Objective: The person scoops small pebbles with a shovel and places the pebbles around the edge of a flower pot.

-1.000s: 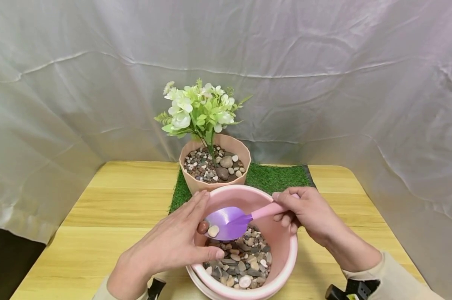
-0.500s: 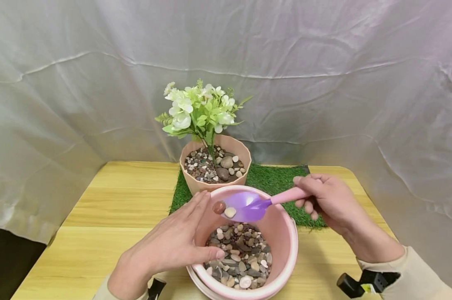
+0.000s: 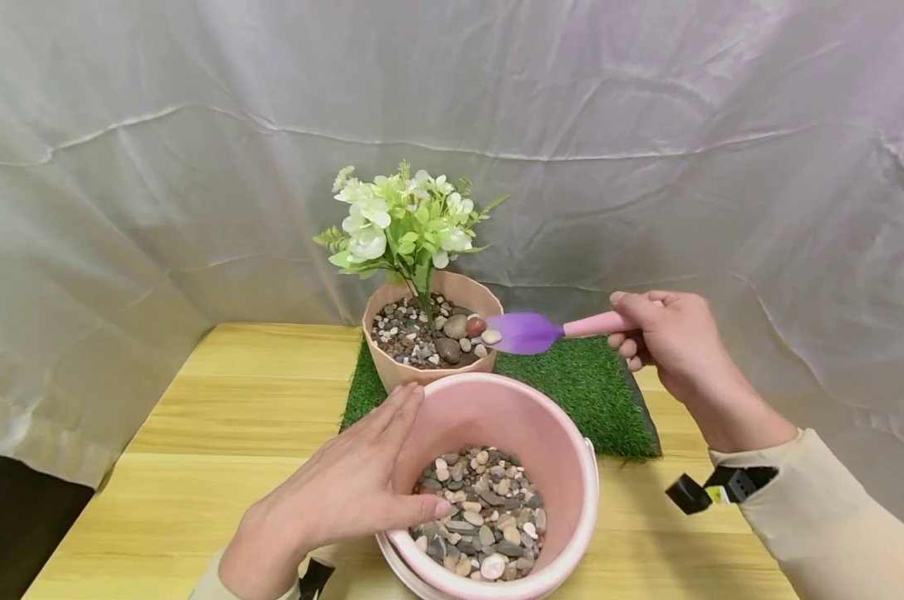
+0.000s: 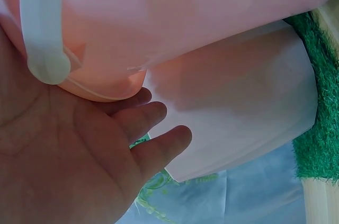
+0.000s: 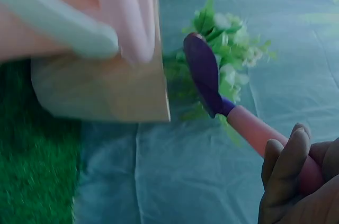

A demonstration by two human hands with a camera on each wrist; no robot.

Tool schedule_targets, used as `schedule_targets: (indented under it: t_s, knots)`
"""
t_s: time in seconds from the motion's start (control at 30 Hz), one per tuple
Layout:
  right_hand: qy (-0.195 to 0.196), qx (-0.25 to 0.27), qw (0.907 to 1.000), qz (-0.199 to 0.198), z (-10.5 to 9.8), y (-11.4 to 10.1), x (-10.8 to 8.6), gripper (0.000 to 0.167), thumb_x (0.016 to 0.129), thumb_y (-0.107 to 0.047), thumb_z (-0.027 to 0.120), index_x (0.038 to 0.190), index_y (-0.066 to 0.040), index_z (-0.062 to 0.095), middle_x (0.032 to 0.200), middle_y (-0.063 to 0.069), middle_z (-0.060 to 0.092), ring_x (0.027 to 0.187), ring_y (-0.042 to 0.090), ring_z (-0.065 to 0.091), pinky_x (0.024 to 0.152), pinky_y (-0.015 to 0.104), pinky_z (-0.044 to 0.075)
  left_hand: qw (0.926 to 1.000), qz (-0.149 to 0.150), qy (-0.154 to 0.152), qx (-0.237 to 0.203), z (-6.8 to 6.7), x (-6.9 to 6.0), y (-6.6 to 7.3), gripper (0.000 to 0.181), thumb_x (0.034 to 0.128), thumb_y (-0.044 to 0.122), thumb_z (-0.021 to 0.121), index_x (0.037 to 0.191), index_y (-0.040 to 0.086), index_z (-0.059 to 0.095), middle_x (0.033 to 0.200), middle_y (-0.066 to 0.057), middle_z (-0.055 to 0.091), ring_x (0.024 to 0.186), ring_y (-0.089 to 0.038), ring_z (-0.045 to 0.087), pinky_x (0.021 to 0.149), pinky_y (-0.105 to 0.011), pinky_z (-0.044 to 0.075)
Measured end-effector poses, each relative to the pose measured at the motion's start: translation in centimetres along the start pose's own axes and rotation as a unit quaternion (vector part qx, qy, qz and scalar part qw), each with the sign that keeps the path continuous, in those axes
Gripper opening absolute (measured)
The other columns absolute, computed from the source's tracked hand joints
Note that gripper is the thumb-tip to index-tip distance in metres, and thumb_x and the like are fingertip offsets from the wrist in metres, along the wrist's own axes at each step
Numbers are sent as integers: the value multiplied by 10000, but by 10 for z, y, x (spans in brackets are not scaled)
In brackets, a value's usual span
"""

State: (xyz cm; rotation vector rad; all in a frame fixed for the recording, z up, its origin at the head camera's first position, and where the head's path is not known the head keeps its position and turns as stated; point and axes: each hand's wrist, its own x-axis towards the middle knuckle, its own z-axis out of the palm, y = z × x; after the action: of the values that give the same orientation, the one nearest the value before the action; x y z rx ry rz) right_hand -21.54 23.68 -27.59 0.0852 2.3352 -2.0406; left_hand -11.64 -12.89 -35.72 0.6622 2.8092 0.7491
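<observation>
- Trowel (image 3: 528, 333) with purple, leaf-shaped blade and pink, rounded handle: points left at centre right of the head view, tip over the right rim of a peach-coloured, faceted flowerpot (image 3: 402, 375).
- Right hand (image 3: 669, 337), right of centre: holds the trowel's handle clamped between thumb and curled fingers.
- Smooth red-brown stone pebble (image 3: 475, 327) and smooth cream stone pebble (image 3: 491, 337): lie side by side at the blade's tip; cannot tell whether touching the stones below.
- Left hand (image 3: 347, 492), lower left of centre: rests on the left rim of a pink, round bucket (image 3: 564, 492), fingers straight, thumb apart from them and over the inside.
- Bucket: stands at lower centre, mixed grey, tan and white pebbles (image 3: 489, 525) inside.
- Flowerpot: stands near mid-frame, just beyond the bucket; holds small stones and an upright spray of white flowers with green leaves (image 3: 410, 221).
- Green, grass-like mat (image 3: 579, 392): lies under the flowerpot, spreading right.
- Yellow, wood-grained table (image 3: 227, 400): spans the lower frame.
- Creased, silvery-grey fabric backdrop (image 3: 646, 83): fills the upper frame.
</observation>
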Motion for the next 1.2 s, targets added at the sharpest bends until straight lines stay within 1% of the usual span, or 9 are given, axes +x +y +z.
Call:
schedule_targets:
  t_s: [0.13,0.27,0.37,0.5,0.83,0.97,1.1,1.2]
  knots:
    - [224,-413,9988,-127,-2,-5,12,328,1045,-234,641,1037,88,576,646,18,735,487,58,576,432,215,516,10000,3,0,-19,1,0,0,1220,847,814,645,1709,148,94,1786,-18,31,1634,-283,137,1305,-557,235]
    - [374,-942,9944,-286,-2,-10,21,347,1057,-277,604,1053,69,578,707,-15,783,501,64,592,456,237,541,10000,18,13,11,1,1,-1,1221,849,820,635,1708,146,90,1785,-22,30,1634,-285,140,1305,-553,237]
    - [481,-1200,9910,-361,-1,-13,26,355,1057,-297,599,1066,58,591,702,-26,780,506,69,610,472,249,562,10000,28,11,29,1,0,-1,1219,852,826,625,1707,143,87,1784,-24,31,1634,-284,134,1306,-552,233]
    - [618,-1376,9878,-387,0,-15,29,358,1046,-303,611,1054,55,607,650,-44,749,494,77,623,478,257,577,10000,34,-7,-4,1,0,-2,1217,854,831,617,1707,144,87,1784,-19,33,1634,-279,130,1306,-554,231]
    - [755,-1649,9824,-455,3,-21,33,320,1024,-289,620,994,30,619,638,-51,746,499,90,639,514,278,604,10000,98,10,9,2,1,-2,1210,861,827,612,1706,134,92,1785,-22,40,1637,-284,129,1306,-553,234]
    - [792,-1676,9816,-467,3,-23,33,316,1027,-287,624,1015,28,629,627,-38,731,499,88,635,520,291,612,10000,42,-7,-16,2,0,-2,1209,858,818,627,1707,145,89,1785,-6,38,1637,-264,125,1307,-550,234]
    - [771,-1774,9801,-453,5,-25,33,334,1033,-303,625,1021,30,643,642,-30,742,511,94,641,543,306,626,10000,-4,-21,-50,2,0,-2,1210,855,813,636,1708,154,83,1784,8,31,1636,-256,123,1308,-548,231]
    - [810,-1957,9759,-526,7,-27,33,348,1027,-317,627,1007,29,662,663,-43,762,522,108,654,566,315,637,10000,8,-24,-56,1,0,-2,1213,855,821,628,1707,151,81,1783,7,26,1636,-259,121,1308,-550,228]
